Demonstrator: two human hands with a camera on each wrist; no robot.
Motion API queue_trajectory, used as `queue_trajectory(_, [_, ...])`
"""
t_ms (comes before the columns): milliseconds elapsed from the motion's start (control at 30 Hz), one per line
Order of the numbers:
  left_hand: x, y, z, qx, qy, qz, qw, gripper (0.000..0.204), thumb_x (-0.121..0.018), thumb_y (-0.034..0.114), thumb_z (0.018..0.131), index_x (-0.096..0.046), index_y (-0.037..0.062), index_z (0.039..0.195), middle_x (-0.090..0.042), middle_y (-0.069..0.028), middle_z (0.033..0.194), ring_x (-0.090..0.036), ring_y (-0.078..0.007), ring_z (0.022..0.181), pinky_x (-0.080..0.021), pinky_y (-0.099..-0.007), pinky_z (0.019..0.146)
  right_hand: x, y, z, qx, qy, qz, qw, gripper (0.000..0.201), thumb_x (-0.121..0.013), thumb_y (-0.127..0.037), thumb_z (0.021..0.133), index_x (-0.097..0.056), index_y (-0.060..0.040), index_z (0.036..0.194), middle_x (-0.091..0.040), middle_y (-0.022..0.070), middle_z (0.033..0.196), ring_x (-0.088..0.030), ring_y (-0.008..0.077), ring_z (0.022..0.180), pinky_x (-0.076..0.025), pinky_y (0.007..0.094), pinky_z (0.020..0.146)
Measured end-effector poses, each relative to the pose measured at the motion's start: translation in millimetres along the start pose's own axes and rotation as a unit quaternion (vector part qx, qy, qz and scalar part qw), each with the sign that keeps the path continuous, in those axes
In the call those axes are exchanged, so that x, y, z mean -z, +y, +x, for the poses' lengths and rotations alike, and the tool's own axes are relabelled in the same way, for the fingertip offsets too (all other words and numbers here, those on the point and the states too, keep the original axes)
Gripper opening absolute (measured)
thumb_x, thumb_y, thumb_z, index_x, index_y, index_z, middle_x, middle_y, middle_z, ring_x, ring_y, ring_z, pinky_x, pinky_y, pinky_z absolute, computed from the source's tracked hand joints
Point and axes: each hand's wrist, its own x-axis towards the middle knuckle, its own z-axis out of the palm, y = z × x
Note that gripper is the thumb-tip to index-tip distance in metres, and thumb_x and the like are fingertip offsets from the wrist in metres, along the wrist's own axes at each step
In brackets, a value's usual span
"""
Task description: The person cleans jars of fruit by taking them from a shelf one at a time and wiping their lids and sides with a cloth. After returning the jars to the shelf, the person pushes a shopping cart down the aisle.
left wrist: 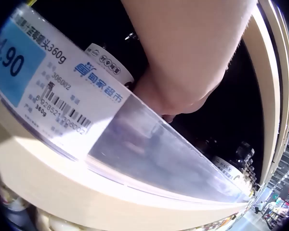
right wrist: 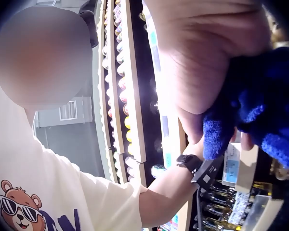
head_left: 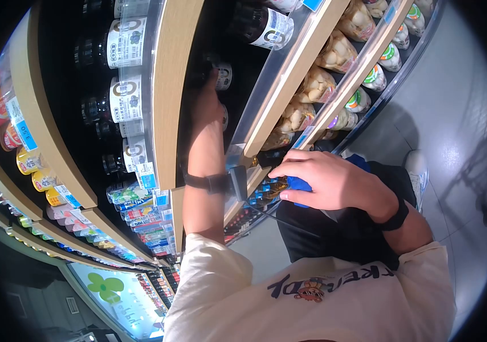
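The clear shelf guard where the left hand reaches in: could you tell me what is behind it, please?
Behind the clear guard the left hand reaches among dark bottles with white labels. Its fingers are hidden, so any grip cannot be seen.

rows of dark labelled bottles [head_left: 122, 43], bagged garlic [head_left: 334, 54], a price tag [left wrist: 53, 84], grey floor [head_left: 454, 102]

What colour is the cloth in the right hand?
The cloth gripped by the right hand is deep blue, fluffy; the right wrist view shows it best.
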Motion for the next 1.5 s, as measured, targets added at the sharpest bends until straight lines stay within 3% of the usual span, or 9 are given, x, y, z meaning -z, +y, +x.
queue_trajectory(467, [-15, 7, -24, 0.071, 0.027, 0.019, 0.997, 0.054, -0.083, 0.000, 0.084, -0.062, 0.0065, 0.133, -0.068, -0.0116, 0.127, -0.068, -0.0219, 0.110, -0.054, -0.0394, 0.088, 4, -2, -5, 0.010, 0.041, 0.032, 0.999, 0.037, -0.071, -0.027, 0.097, -0.067, -0.0061, 0.126, -0.065, 0.0149, 0.114, -0.065, 0.0377, 0.105, -0.053, 0.0441, 0.093])
queue_trajectory(667, [-11, 24, -84, -0.200, -0.038, 0.206, 0.957, 0.071, -0.087, 0.007, 0.082, -0.049, -0.0056, 0.141, -0.066, -0.0197, 0.132, -0.065, -0.0286, 0.122, -0.046, -0.0396, 0.110, 15, -21, -5, 0.016, 0.192, -0.087, 0.977, 0.042, -0.072, -0.014, 0.090, -0.061, -0.0035, 0.128, -0.059, 0.0185, 0.115, -0.059, 0.0351, 0.112, -0.047, 0.0411, 0.101])
queue_trajectory(833, [-2, 32, -123, -0.190, -0.092, 0.210, 0.955, 0.060, -0.084, 0.002, 0.085, -0.047, -0.0054, 0.132, -0.068, -0.0164, 0.126, -0.068, -0.0253, 0.117, -0.053, -0.0373, 0.102, 6, -23, -8, -0.019, 0.338, -0.084, 0.937, 0.052, -0.072, -0.004, 0.080, -0.050, -0.0034, 0.127, -0.050, 0.0176, 0.119, -0.054, 0.0357, 0.111, -0.042, 0.0413, 0.103])
queue_trajectory(967, [3, 33, -134, -0.354, -0.080, 0.288, 0.886, 0.082, -0.091, 0.010, 0.077, -0.041, -0.0015, 0.141, -0.065, -0.0233, 0.130, -0.067, -0.0314, 0.121, -0.052, -0.0407, 0.104, 1, -31, -11, -0.047, 0.394, -0.100, 0.912, 0.057, -0.067, 0.003, 0.078, -0.040, -0.0035, 0.128, -0.047, 0.0167, 0.122, -0.053, 0.0324, 0.113, -0.043, 0.0429, 0.103])
queue_trajectory(1033, [3, 42, -142, -0.542, -0.046, 0.288, 0.788, 0.085, -0.090, 0.009, 0.077, -0.040, 0.0045, 0.146, -0.058, -0.0260, 0.141, -0.061, -0.0380, 0.130, -0.048, -0.0444, 0.110, -3, -53, -8, -0.044, 0.414, 0.012, 0.909, 0.064, -0.068, 0.006, 0.081, -0.032, -0.0054, 0.133, -0.047, 0.0168, 0.126, -0.052, 0.0280, 0.121, -0.044, 0.0432, 0.105])
queue_trajectory(1100, [4, 42, -148, -0.563, -0.071, 0.227, 0.791, 0.085, -0.090, 0.009, 0.077, -0.039, 0.0103, 0.145, -0.051, -0.0267, 0.147, -0.054, -0.0445, 0.135, -0.044, -0.0509, 0.114, -6, -63, -5, 0.059, 0.499, 0.059, 0.863, 0.070, -0.071, 0.005, 0.085, -0.025, -0.0077, 0.137, -0.047, 0.0183, 0.130, -0.054, 0.0253, 0.122, -0.046, 0.0418, 0.106])
queue_trajectory(1167, [5, 43, -162, -0.668, -0.064, 0.219, 0.709, 0.083, -0.090, 0.010, 0.078, -0.039, 0.0119, 0.143, -0.052, -0.0258, 0.146, -0.055, -0.0475, 0.134, -0.043, -0.0567, 0.114, -5, -66, -6, 0.089, 0.498, 0.045, 0.861, 0.070, -0.074, 0.002, 0.089, -0.024, -0.0090, 0.138, -0.048, 0.0202, 0.134, -0.058, 0.0251, 0.119, -0.047, 0.0406, 0.107])
queue_trajectory(1467, [-5, 29, -216, -0.681, -0.077, 0.110, 0.720, 0.095, -0.095, 0.009, 0.071, -0.034, 0.0148, 0.144, -0.048, -0.0198, 0.149, -0.054, -0.0437, 0.136, -0.038, -0.0596, 0.120, -27, -108, -11, 0.128, 0.423, 0.163, 0.882, 0.050, -0.074, -0.013, 0.097, -0.047, -0.0011, 0.138, -0.060, 0.0124, 0.133, -0.062, 0.0177, 0.117, -0.050, 0.0353, 0.103])
queue_trajectory(1500, [-7, 28, -221, -0.664, -0.096, 0.052, 0.739, 0.077, -0.085, 0.006, 0.079, -0.040, 0.0129, 0.141, -0.048, -0.0222, 0.150, -0.050, -0.0463, 0.139, -0.033, -0.0614, 0.121, -29, -112, -11, 0.107, 0.396, 0.172, 0.895, 0.048, -0.075, -0.013, 0.095, -0.053, -0.0007, 0.136, -0.060, 0.0146, 0.136, -0.061, 0.0201, 0.120, -0.048, 0.0375, 0.106])
